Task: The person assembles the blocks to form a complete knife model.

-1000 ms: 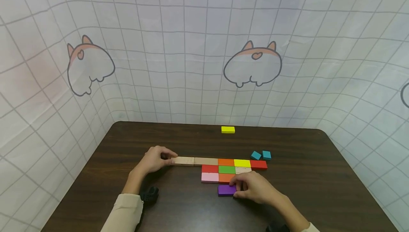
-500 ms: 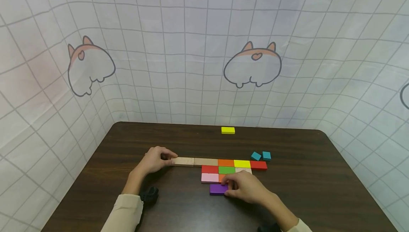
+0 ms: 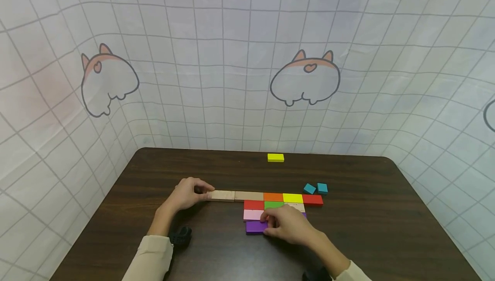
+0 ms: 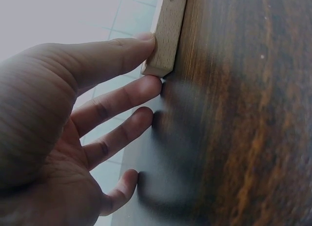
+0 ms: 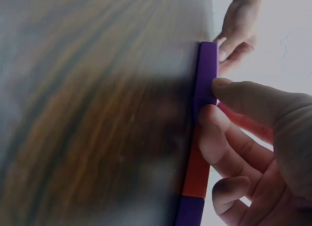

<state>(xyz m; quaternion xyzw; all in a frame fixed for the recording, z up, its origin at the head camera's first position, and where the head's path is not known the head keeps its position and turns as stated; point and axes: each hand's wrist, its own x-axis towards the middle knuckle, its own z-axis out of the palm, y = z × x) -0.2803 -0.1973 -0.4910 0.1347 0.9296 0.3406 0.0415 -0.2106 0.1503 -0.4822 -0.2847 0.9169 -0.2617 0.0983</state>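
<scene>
My left hand (image 3: pixel 186 193) holds the left end of a plain wooden block (image 3: pixel 223 194), thumb on its near side and forefinger at its far corner. In the left wrist view, the thumb lies against the block's side, and the other fingers spread below its end. My right hand (image 3: pixel 291 224) pinches the right end of a purple block (image 3: pixel 255 227) between thumb and fingers. This block lies just in front of a pink block (image 3: pixel 252 215). An orange block (image 5: pixel 197 165) shows behind the right fingers in the right wrist view; in the head view the hand covers it.
A second plain block, an orange, a yellow block (image 3: pixel 292 198) and a red block (image 3: pixel 312 200) continue the back row. Red, green (image 3: pixel 273 204) and pale wooden blocks form the row before it. Two teal blocks (image 3: pixel 322 188) lie behind the right end; another yellow block (image 3: pixel 276 157) sits farther back.
My right hand has slid leftward with the purple block, from in front of the orange block to in front of the pink one. The left hand has stayed in place.
</scene>
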